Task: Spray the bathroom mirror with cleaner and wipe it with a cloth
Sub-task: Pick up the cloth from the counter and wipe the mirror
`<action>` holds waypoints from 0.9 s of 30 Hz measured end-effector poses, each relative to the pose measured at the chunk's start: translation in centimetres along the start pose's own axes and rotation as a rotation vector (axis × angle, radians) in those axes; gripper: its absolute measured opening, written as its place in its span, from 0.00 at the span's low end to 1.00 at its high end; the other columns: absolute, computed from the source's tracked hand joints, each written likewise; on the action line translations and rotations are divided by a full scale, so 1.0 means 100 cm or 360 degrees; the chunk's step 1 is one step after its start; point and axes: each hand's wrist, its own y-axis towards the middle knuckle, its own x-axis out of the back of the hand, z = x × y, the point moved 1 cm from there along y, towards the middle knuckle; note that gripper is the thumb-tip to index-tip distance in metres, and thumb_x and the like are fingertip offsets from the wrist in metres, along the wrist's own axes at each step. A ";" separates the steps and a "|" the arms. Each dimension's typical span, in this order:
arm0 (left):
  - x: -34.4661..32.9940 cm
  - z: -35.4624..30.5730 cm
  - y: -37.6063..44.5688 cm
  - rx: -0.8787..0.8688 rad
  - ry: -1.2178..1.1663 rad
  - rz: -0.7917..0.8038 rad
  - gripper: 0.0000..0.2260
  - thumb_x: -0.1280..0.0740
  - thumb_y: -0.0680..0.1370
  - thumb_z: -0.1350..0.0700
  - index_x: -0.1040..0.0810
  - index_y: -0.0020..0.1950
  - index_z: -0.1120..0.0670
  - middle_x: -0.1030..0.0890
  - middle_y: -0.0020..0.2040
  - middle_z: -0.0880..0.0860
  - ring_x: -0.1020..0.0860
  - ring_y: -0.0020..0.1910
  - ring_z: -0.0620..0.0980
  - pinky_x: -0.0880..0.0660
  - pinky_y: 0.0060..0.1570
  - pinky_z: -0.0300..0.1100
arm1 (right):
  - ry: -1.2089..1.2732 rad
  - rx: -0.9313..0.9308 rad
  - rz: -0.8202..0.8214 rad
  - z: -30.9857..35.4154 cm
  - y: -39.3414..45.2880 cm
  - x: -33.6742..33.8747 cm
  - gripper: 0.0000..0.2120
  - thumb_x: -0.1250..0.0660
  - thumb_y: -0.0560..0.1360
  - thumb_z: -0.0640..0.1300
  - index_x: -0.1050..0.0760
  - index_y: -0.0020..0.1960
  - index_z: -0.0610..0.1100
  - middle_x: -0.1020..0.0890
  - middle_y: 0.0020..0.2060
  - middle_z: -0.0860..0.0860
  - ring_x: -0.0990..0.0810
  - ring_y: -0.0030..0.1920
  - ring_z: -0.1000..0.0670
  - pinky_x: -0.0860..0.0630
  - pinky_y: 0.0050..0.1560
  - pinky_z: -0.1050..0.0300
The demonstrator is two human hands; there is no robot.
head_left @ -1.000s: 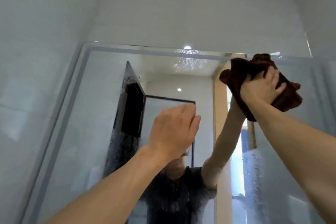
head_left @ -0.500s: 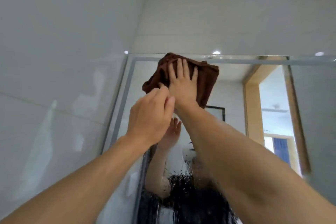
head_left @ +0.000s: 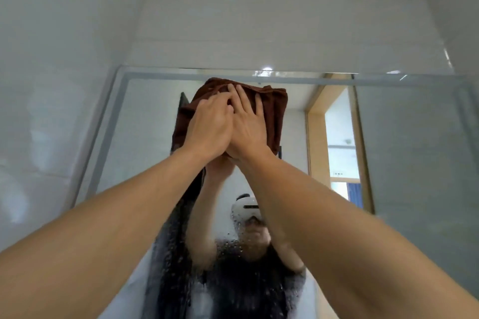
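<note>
A brown cloth (head_left: 275, 111) lies flat against the mirror (head_left: 404, 153) just under its top edge, left of the middle. My right hand (head_left: 250, 124) presses on the cloth with straight, spread fingers. My left hand (head_left: 208, 127) lies on the cloth beside it, touching the right hand, its fingers bent a little over the cloth's upper part. Cleaner droplets (head_left: 233, 248) cover the lower part of the glass. No spray bottle is in view.
The mirror has a pale frosted border (head_left: 160, 75) along its top and left side. White tiled walls (head_left: 51, 85) stand to the left and above. The glass reflects a person with raised arms and a doorway (head_left: 337, 137).
The cloth and my right hand swept from the mirror's top right to the top left, then back toward the middle. My left hand came up and now rests on the cloth beside the right.
</note>
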 end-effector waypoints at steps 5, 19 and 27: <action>-0.069 -0.090 0.019 -0.0235 -0.0175 0.0213 0.17 0.46 0.84 0.54 0.25 0.68 0.57 0.27 0.71 0.55 0.32 0.72 0.51 0.40 0.73 0.45 | -0.0130 -0.0249 0.0022 -0.123 -0.041 0.022 0.35 0.47 0.82 0.59 0.55 0.84 0.50 0.57 0.84 0.49 0.60 0.83 0.49 0.57 0.81 0.38; -0.184 -0.217 0.036 -0.0580 0.0099 0.0514 0.25 0.46 0.82 0.55 0.41 0.78 0.59 0.34 0.76 0.56 0.38 0.77 0.52 0.42 0.76 0.49 | -0.0042 -0.0750 0.0017 -0.284 -0.110 0.038 0.32 0.46 0.84 0.54 0.56 0.83 0.56 0.58 0.83 0.53 0.61 0.83 0.49 0.60 0.78 0.32; -0.092 -0.077 0.062 -0.0259 0.0273 0.0280 0.23 0.48 0.84 0.55 0.43 0.79 0.60 0.38 0.78 0.59 0.42 0.78 0.54 0.44 0.77 0.50 | 0.0263 -0.0305 -0.0072 -0.142 -0.012 0.024 0.29 0.49 0.85 0.49 0.52 0.84 0.49 0.51 0.84 0.50 0.57 0.83 0.48 0.59 0.81 0.39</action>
